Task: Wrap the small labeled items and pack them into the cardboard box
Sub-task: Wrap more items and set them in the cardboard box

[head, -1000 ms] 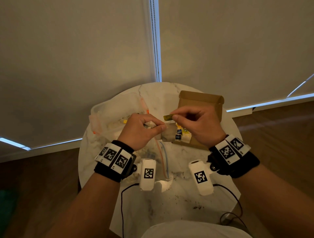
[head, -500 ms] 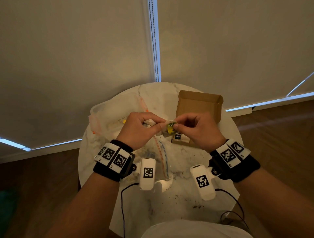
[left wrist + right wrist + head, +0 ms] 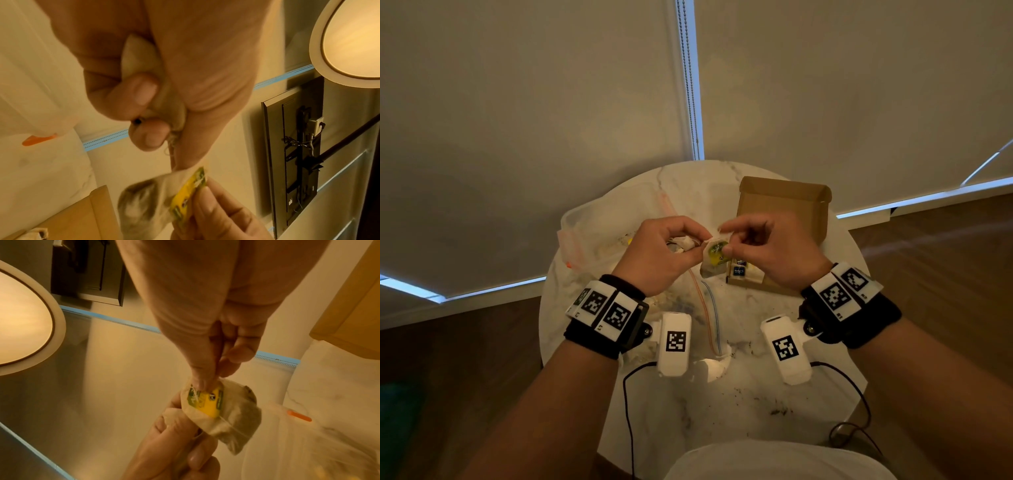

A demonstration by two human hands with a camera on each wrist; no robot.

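A small tea bag (image 3: 713, 266) with a yellow-green label (image 3: 718, 248) hangs over the table between my hands. My left hand (image 3: 700, 241) pinches its left edge, and my right hand (image 3: 727, 236) pinches its top edge together with the label. The right wrist view shows the label (image 3: 207, 402) lying flat on the tea bag (image 3: 236, 415), with a thin string across it. In the left wrist view a second pale tea bag (image 3: 139, 55) sits tucked in my left hand's curled fingers (image 3: 141, 92). The open cardboard box (image 3: 784, 205) stands behind my right hand and holds blue-labelled wrapped items (image 3: 742, 270).
A round marble table (image 3: 722, 404) carries a clear zip bag (image 3: 613, 222) with an orange slider at the back left. Another flat zip bag (image 3: 709, 318) lies under my hands. Dark crumbs and cables lie near the front edge.
My right hand brought the yellow label from beside the box over to the tea bag in my left hand. Both hands now pinch it together, slightly higher.
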